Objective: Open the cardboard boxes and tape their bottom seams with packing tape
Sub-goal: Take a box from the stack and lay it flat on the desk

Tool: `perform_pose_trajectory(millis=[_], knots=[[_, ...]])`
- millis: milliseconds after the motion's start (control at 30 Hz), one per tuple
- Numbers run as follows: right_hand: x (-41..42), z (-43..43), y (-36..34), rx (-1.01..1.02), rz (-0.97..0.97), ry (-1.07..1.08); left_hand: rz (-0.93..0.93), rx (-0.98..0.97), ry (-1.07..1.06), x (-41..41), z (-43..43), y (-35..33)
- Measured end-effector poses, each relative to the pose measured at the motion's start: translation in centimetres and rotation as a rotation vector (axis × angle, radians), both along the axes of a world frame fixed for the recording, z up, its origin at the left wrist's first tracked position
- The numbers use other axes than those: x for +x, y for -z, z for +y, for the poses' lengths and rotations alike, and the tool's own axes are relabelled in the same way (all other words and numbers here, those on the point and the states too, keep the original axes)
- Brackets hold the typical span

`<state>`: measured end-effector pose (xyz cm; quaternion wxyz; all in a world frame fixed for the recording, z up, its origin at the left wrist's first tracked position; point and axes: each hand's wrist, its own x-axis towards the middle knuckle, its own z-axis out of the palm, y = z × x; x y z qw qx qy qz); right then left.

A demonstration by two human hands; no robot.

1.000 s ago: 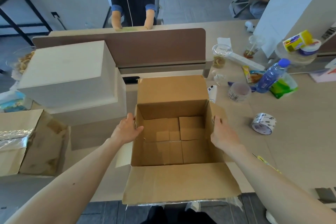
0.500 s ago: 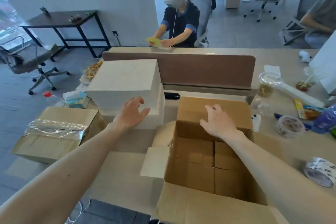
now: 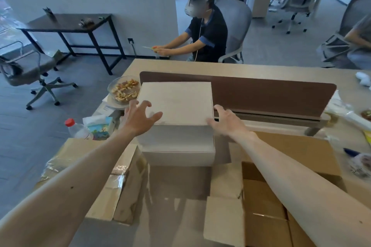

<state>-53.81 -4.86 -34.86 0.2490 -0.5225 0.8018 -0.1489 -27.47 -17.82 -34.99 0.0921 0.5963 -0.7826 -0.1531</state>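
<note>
Two-handed, reaching for pale rectangular cardboard box [image 3: 176, 102] with left hand [image 3: 138, 120] and right hand [image 3: 228, 122], spreading fingers [image 3: 220, 110] wide, gripping nothing, contact unclear.

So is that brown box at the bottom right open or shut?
Open. The brown box has flaps spread outward, inside floor visible.

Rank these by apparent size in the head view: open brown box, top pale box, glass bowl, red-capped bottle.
1. open brown box, though nearest the camera and cut off by the frame
2. top pale box
3. glass bowl
4. red-capped bottle, partly hidden
</note>
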Motion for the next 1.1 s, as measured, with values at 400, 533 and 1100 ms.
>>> perform_pose_trajectory(millis=[400, 533, 1100], knots=[[1.7, -5.9, 1.9, 0.021, -0.071, 0.091, 0.052, 0.225, 0.065, 0.4, -7.4, 2.0], [1.8, -6.8, 2.3, 0.033, -0.104, 0.136, 0.076, 0.25, 0.068, 0.5, -8.2, 2.4], [1.7, -2.4, -0.4, -0.163, -0.009, 0.104, 0.256, 0.106, 0.063, -0.1, -2.5, -0.6]])
